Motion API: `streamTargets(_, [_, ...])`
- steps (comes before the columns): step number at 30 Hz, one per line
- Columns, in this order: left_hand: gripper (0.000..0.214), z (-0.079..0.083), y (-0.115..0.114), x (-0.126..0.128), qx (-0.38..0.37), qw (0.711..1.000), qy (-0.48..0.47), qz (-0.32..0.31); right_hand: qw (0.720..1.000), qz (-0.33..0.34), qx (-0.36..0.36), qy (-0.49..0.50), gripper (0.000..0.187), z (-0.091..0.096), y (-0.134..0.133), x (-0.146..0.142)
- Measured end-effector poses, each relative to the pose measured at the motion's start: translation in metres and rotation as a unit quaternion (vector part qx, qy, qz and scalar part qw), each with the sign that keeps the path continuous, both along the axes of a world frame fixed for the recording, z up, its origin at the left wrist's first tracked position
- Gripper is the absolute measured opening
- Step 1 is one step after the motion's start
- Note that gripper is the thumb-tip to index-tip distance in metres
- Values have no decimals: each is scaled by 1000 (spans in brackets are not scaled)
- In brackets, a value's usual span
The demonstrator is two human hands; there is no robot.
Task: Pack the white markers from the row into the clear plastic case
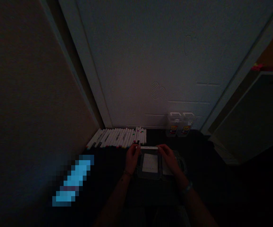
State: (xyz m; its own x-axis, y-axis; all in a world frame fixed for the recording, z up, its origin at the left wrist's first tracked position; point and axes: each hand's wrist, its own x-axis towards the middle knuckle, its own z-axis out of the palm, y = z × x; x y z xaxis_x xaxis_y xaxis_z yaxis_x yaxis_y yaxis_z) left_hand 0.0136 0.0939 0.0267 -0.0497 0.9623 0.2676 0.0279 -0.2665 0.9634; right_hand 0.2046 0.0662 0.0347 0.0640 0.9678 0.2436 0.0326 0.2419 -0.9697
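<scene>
The scene is very dark. My left hand [132,156] and my right hand [168,156] hold a white marker [148,147] level between them, one hand at each end, fingers closed on it. Its dark cap end points left, by my left fingers. Just below the marker lies a clear plastic case [161,176] with a white sheet [150,163] in it. A row of several white markers [118,137] lies side by side on the dark floor just beyond my left hand.
Two clear plastic containers [180,124] with coloured labels stand against a pale door behind. A beige wall rises at the left and a dark panel [252,119] at the right. A blurred blue patch [73,179] lies on the floor, lower left.
</scene>
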Motion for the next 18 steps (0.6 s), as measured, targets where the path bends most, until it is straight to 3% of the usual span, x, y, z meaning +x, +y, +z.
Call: streamTargets(18, [23,-1,0,1,9,1000,-18,-5,1000,-3,-11,4,32,5,-3,-2])
